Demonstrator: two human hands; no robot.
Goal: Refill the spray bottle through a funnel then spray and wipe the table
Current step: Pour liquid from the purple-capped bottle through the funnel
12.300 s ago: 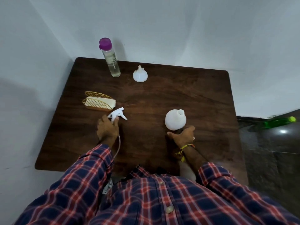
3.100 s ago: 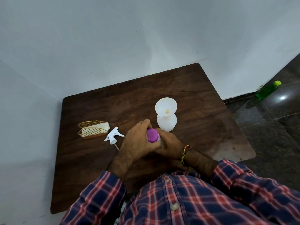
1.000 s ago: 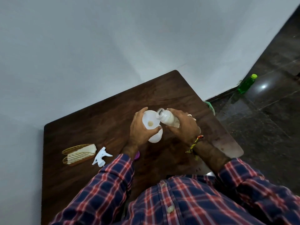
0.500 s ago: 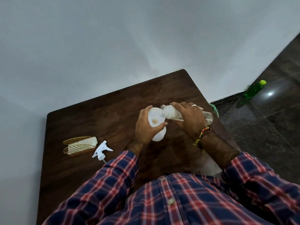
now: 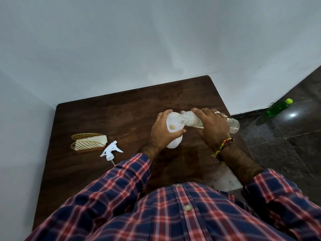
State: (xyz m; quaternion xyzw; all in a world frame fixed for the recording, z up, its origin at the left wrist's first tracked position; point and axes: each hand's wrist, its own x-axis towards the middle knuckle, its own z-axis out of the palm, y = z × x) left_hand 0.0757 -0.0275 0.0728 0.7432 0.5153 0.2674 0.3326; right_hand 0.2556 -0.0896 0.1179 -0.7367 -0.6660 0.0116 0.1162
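A gold wire holder (image 5: 87, 142) and detached spray trigger (image 5: 110, 150) lie at nine o'clock on the wooden counter (image 5: 121, 108); at centre, the left hand (image 5: 162, 132), fingers wrapped around a white funnel (image 5: 173, 125) seated on the spray bottle (image 5: 175, 142), steadies it as the right hand (image 5: 211, 126), fingers closed on a clear bottle (image 5: 191, 119), tips its mouth over the funnel

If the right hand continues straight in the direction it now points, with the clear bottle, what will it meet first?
The right hand points toward the person's left, tilting the clear bottle. The bottle's mouth would first meet the white funnel, which the left hand steadies. It already looks over the funnel's rim, though depth is unclear.
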